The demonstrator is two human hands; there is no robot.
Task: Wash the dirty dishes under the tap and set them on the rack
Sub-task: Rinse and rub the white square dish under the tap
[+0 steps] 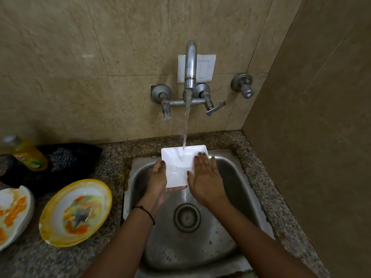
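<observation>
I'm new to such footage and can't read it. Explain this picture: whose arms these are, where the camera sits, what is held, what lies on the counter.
No machine here: both arms belong to a person, and the one camera sits on that person's head, looking down at a steel sink. Water runs from the wall tap onto a white square plate held over the sink. The left hand grips its left edge from below; the right hand lies flat on its right side, fingers straight. On the stone counter to the left lie a yellow-rimmed plate and a second plate, both food-stained, a yellow bottle and a steel scrubber. No rack shows.
</observation>
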